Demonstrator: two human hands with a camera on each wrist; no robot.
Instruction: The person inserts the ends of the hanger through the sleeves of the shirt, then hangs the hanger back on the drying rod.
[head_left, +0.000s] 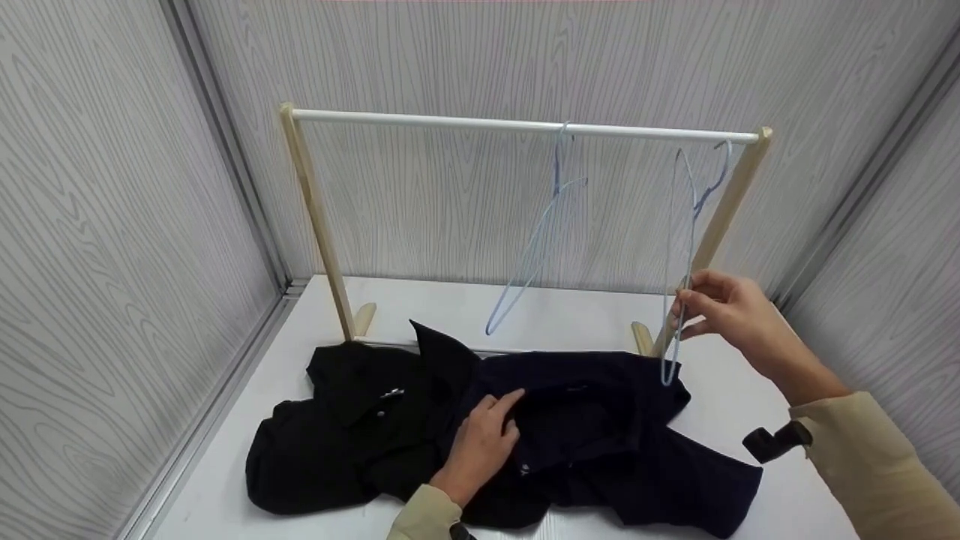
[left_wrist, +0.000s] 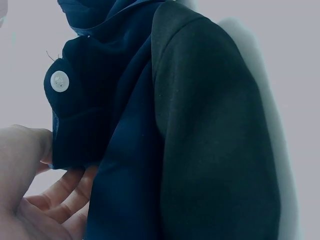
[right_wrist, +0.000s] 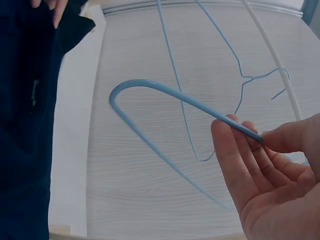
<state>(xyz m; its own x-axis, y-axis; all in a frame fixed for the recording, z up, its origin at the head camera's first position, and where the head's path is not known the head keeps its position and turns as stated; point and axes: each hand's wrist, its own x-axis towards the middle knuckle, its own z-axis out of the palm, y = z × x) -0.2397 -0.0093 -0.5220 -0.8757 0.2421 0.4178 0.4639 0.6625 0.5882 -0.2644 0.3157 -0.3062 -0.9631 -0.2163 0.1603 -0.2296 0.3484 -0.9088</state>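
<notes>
My right hand (head_left: 724, 307) pinches a light blue wire hanger (right_wrist: 142, 82) between thumb and fingers, near the right end of the rack. The hanger is held upright, its hook close to the rail's end and its lower corner overlapping the shirt in the head view. With thumb and fingers, my left hand (head_left: 484, 442) grips the edge of a navy shirt (head_left: 675, 480) lying spread out. A white button (left_wrist: 59, 81) shows just above that grip in the left wrist view. Left of it lies a black collared garment (head_left: 315, 450), partly against the navy cloth.
A rack with a white rail (head_left: 450, 121) and wooden legs (head_left: 319, 217) stands behind the clothes. From the rail hangs a second blue hanger (head_left: 489, 330) with nothing on it. Wood-patterned panels (head_left: 450, 45) enclose the white table (head_left: 435, 300) at the back and sides.
</notes>
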